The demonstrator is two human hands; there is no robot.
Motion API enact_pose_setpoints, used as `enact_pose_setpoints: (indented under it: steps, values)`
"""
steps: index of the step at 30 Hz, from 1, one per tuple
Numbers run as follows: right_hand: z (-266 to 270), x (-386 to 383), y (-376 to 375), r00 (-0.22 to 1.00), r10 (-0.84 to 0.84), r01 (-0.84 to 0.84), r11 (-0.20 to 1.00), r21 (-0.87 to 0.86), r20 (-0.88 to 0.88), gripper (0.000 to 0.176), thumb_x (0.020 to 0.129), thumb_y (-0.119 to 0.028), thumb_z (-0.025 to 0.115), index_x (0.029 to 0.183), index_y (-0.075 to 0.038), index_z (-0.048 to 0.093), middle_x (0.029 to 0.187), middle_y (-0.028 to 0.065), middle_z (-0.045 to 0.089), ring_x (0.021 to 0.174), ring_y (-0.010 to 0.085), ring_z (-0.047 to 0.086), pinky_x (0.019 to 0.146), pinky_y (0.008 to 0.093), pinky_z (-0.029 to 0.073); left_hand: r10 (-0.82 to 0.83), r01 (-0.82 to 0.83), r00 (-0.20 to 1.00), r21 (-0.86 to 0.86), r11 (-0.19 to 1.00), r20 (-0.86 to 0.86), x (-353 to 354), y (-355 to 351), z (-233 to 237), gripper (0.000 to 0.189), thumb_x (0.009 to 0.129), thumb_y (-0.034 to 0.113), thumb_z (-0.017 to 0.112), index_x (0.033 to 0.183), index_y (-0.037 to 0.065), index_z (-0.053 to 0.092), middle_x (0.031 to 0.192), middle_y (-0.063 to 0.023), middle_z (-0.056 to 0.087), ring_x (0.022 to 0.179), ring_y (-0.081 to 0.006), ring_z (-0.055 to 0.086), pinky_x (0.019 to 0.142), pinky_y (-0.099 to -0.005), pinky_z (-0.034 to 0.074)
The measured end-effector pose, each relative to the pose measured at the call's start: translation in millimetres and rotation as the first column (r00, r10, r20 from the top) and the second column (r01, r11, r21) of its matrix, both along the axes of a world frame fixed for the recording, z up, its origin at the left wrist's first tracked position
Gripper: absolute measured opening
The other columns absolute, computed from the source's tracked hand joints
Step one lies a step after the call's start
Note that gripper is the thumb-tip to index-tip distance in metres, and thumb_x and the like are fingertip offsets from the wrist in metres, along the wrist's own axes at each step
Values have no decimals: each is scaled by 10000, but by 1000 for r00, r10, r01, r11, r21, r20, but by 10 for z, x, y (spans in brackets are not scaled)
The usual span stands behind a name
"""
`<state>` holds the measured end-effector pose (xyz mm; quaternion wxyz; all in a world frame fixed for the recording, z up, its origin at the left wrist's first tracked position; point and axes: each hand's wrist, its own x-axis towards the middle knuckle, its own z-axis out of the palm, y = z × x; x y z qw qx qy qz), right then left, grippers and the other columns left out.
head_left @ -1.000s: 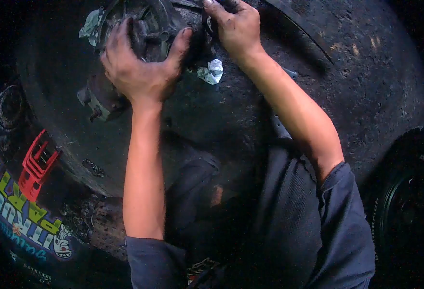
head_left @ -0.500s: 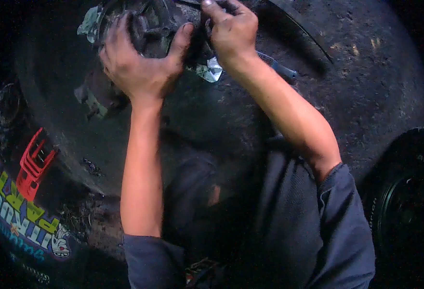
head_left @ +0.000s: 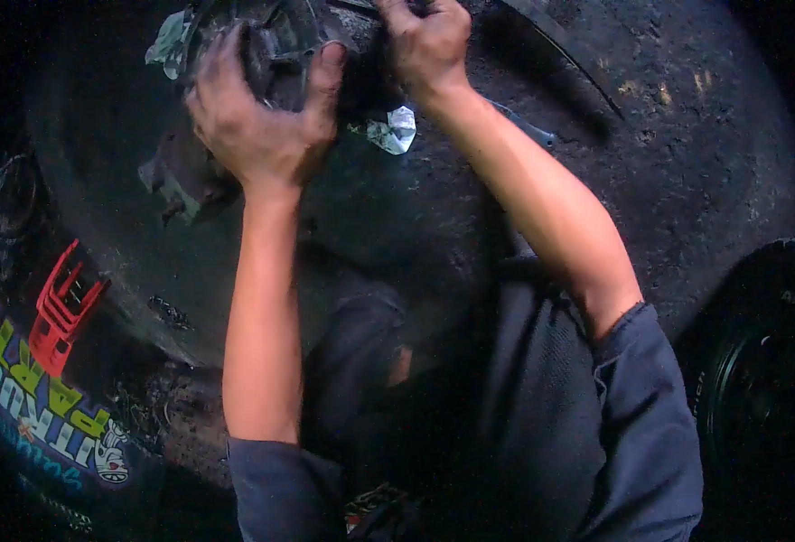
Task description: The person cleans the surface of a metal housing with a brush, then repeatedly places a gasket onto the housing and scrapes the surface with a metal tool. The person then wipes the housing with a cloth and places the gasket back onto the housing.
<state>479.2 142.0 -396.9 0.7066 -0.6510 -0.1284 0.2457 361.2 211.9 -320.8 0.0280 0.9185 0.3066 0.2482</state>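
A dark, greasy round metal part with raised ribs (head_left: 291, 41) lies at the top of the head view, cut off by the frame edge. My left hand (head_left: 266, 126) rests against its near side, fingers and thumb spread wide. To its right, my right hand (head_left: 429, 50) is closed at the top edge beside the part. What its fingers pinch is hidden by the hand and the frame edge. Under my right forearm shows the bluish end of a tool handle (head_left: 540, 135). A crumpled pale wrapper (head_left: 396, 131) lies between my wrists.
Another crumpled wrapper (head_left: 168, 43) is left of the part. A dirty, irregular piece (head_left: 181, 176) lies beside my left wrist. A long thin curved strip (head_left: 569, 59) runs at upper right. Red plastic chairs (head_left: 57, 312) and a lettered sign (head_left: 36, 388) are at left, a tyre (head_left: 750, 388) at right.
My right hand has shifted slightly up and left, and its forearm now covers more of the tool handle. My left thumb has moved a little left.
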Motion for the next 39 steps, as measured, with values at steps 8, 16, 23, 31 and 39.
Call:
enact_pose_setpoints:
  steps: [8,16,23,31,39]
  values:
    - [2,18,-9,998,50,-50,999,-9,46,235,862,-155,599,708,14,548,593,16,481,598,87,421,542,284,366,20,-21,999,-15,1000,-48,9,-39,54,683,747,535,672,1141,-13,568,1130,-201,579,1043,-352,525,926,-403,377]
    - [36,10,43,993,42,-31,995,96,-110,213,858,-158,603,738,15,569,638,14,521,638,91,438,577,278,382,7,-7,1000,11,1000,-10,-10,-8,3,740,674,585,687,1098,-11,576,1083,-197,583,1020,-349,540,923,-424,365]
    - [42,-33,-54,987,28,-19,998,60,-158,218,869,-174,580,752,9,557,650,12,506,650,110,434,608,276,381,0,0,1000,-9,1000,-1,4,-3,-6,733,694,582,670,1104,-17,570,1094,-202,575,1022,-356,532,920,-428,364]
    - [431,-160,-101,947,4,27,995,93,-322,233,899,-197,543,791,8,515,707,18,537,673,118,456,615,283,391,22,-22,1000,-79,997,-3,-32,7,5,621,788,513,595,1114,-15,570,1093,-197,578,1037,-361,526,924,-426,357]
    - [369,-298,-164,942,-75,129,981,146,-327,190,884,-195,571,804,-23,576,691,31,560,623,127,505,575,290,409,-4,6,1000,-76,997,30,-26,17,-27,544,803,441,591,1110,-8,576,1110,-194,581,1041,-355,524,927,-420,356]
